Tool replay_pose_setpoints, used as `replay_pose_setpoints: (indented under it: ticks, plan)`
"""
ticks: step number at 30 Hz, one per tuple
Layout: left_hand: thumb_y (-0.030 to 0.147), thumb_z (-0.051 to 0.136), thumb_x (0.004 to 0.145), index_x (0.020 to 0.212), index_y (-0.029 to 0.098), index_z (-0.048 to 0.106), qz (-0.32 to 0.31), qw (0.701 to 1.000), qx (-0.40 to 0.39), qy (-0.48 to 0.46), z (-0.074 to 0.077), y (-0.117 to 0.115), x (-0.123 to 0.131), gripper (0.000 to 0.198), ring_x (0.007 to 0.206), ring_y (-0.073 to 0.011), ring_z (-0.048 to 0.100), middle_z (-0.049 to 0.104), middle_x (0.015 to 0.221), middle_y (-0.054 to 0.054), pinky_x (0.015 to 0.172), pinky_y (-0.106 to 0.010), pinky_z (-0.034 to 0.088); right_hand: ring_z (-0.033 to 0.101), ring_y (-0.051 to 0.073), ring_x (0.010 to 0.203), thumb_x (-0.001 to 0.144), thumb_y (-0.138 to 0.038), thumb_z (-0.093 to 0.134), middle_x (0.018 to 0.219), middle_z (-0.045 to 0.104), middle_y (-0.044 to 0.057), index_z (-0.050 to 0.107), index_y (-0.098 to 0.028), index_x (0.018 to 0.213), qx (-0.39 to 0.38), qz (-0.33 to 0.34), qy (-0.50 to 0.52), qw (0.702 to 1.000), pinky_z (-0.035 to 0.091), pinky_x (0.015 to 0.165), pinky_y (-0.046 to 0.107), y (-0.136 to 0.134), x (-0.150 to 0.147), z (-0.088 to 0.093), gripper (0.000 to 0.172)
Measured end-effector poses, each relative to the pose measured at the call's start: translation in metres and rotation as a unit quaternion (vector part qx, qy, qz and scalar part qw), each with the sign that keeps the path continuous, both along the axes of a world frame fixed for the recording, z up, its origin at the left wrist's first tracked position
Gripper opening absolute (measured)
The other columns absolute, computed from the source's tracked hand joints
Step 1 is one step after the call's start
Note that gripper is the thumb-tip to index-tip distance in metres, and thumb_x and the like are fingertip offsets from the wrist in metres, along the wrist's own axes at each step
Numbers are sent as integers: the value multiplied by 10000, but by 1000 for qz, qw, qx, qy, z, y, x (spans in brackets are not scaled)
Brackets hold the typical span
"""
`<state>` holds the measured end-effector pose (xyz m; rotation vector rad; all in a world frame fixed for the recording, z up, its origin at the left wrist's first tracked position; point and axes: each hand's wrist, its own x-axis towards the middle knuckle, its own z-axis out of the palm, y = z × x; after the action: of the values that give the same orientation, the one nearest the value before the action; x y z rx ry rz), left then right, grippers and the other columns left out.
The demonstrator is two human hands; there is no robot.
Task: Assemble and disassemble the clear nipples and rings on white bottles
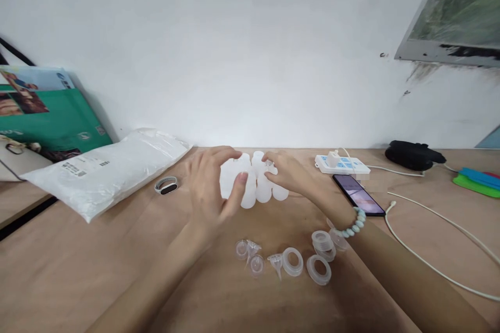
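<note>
Several translucent white squeeze bottles (249, 199) form a tight cluster in the middle of the table. Around the cluster's left side is my left hand (209, 184), thumb and fingers curved apart; whether it presses on a bottle is unclear. On the right side, my right hand (287, 169) has its thumb and fingers closed about a small clear piece (269, 164) at the bottle tops. Nearer to me lie clear cone-shaped nozzles (276, 260), small clear round caps (257, 264) and several translucent rings (319, 269).
A white plastic parcel (133, 158) and a fitness band (166, 186) lie left. To the right are a power strip (341, 164), a phone (358, 194), a white cable (422, 265) and a black pouch (412, 154). A white wall (250, 62) rises behind the table.
</note>
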<state>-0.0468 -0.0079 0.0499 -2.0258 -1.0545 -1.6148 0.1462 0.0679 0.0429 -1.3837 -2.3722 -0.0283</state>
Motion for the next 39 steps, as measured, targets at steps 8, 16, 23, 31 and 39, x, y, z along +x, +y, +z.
replay_pose_setpoints:
  ticks: [8, 16, 23, 31, 39]
  plan:
    - [230, 458, 955, 1001, 241, 533, 8, 999, -52, -8, -8, 12, -3, 89, 892, -219, 589, 666, 950, -18, 839, -391, 391, 580, 242, 916, 860, -171, 593, 947, 671, 105, 611, -153, 1071, 18, -5, 14, 1000, 451, 758, 312, 36, -16, -5, 212]
    - [173, 449, 940, 897, 221, 543, -21, 994, -86, 60, -9, 10, 3, 114, 803, -198, 572, 677, 843, 10, 743, -358, 332, 577, 255, 1036, 904, -220, 593, 1064, 670, 130, 588, -150, 1138, 42, 14, 66, 997, 466, 842, 356, 31, -9, 1, 244]
    - [165, 427, 946, 857, 197, 567, -49, 979, -134, 145, -15, 9, -1, 169, 764, -183, 591, 681, 813, 3, 727, -345, 334, 608, 267, 1004, 890, -205, 599, 1031, 701, 81, 615, -196, 1062, 116, 47, 141, 982, 473, 885, 416, -17, 36, 6, 173]
    - [119, 407, 930, 971, 164, 688, 120, 888, -340, 285, 42, 96, 13, 287, 1117, -269, 586, 655, 1196, -96, 1017, -455, 343, 644, 234, 898, 936, -251, 546, 929, 710, 42, 641, -217, 958, 141, 21, 185, 972, 472, 814, 379, -58, 74, -18, 103]
    - [325, 607, 953, 1251, 159, 567, 117, 716, -555, 407, 57, 172, 34, 343, 1045, -241, 634, 601, 1248, -101, 864, -445, 559, 636, 246, 977, 922, -229, 506, 985, 711, 70, 635, -207, 973, 74, -12, 216, 973, 474, 879, 399, -43, 73, -25, 141]
